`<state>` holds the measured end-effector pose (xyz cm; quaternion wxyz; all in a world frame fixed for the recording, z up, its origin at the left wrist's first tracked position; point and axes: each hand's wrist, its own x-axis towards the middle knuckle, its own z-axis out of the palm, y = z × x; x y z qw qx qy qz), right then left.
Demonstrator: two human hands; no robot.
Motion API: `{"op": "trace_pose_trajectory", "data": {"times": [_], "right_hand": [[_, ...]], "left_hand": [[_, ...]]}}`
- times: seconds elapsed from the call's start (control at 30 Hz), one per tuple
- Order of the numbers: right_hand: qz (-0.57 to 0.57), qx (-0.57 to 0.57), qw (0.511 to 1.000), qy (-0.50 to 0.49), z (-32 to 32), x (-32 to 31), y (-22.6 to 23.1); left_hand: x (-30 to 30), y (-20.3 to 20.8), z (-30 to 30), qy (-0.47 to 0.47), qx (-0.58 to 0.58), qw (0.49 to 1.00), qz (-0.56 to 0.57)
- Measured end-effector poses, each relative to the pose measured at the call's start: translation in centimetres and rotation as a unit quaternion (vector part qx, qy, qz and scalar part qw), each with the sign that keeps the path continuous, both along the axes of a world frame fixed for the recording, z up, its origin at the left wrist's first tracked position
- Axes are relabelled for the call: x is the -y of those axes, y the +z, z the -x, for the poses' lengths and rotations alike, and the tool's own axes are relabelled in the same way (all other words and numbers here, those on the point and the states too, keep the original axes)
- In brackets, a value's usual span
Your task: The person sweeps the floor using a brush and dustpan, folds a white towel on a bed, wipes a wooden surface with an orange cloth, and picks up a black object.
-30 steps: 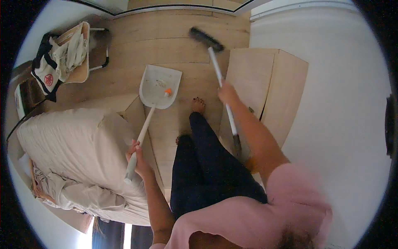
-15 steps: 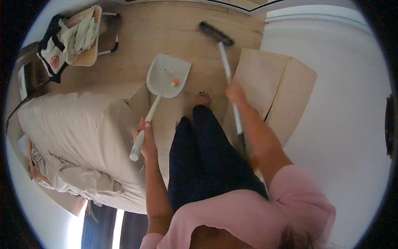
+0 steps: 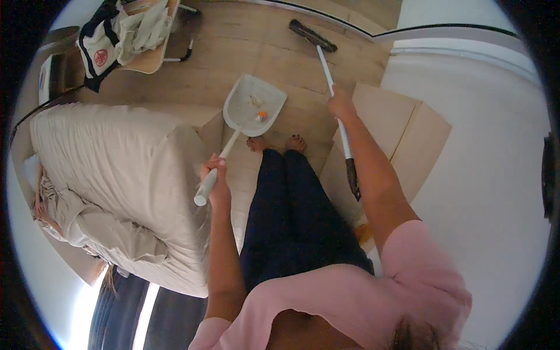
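My left hand [image 3: 216, 176] is closed round the long white handle of a dustpan [image 3: 242, 90]. The pan end is low over or on the floor ahead of my feet; I cannot tell whether it touches. Inside lie some light crumbs [image 3: 255, 101] and a small orange-and-white scrap [image 3: 262, 115]. My right hand [image 3: 341, 106] grips the white pole of a broom [image 3: 325, 64] partway along its length. The broom's dark bristle head [image 3: 312, 36] is out on the floor, far ahead and right of the dustpan. Its dark grip end comes back beside my right forearm.
A bed with a beige cover [image 3: 116, 151] stands on the left. To the right is a light wooden cabinet [image 3: 379, 116] against a white wall [image 3: 484, 151]. A chair [image 3: 153, 61] with clothes and a bag is at the far left. A dark-edged threshold [image 3: 326, 18] crosses the far side.
The whole view has shifted, so the chair, dustpan and broom appear further right. My left foot now shows fully. Both hands keep their holds; the blurred right hand is now sharper.
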<state>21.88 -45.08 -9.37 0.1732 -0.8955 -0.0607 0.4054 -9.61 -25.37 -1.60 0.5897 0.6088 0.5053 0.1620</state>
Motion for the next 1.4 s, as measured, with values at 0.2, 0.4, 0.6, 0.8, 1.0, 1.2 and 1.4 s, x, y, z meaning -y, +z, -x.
{"op": "trace_pose_trajectory", "data": {"times": [0.2, 0.4, 0.6, 0.8, 1.0, 1.2, 1.4], "right_hand": [[-0.008, 0.048, 0.993, 0.107, 8.3, 3.2, -2.2], [0.001, 0.035, 0.997, 0.073, 9.2, 6.4, 6.9], [-0.022, -0.082, 0.992, -0.088, 3.8, 7.7, 15.3], [-0.048, -0.12, 0.985, -0.118, 2.6, 7.5, 19.5], [-0.141, -0.134, 0.972, -0.129, 0.5, 7.1, 17.0], [-0.178, -0.34, 0.824, -0.417, -3.2, 4.8, 15.6], [-0.263, -0.418, 0.675, -0.548, -4.2, -0.1, 15.1]], "left_hand": [[-0.1, 0.4, -0.8, 0.057, 0.001, 0.997, 0.055], [-1.3, 3.8, 0.4, 0.084, 0.081, 0.989, 0.088], [-5.1, 10.5, 3.0, 0.079, 0.146, 0.984, 0.068], [-9.9, 17.0, 10.7, 0.122, 0.306, 0.94, 0.085], [-13.3, 18.4, 1.5, 0.041, 0.271, 0.962, 0.008], [-18.8, 20.7, -10.6, -0.085, 0.213, 0.971, -0.069], [-23.5, 19.4, -22.6, -0.288, 0.18, 0.939, -0.053]]}}
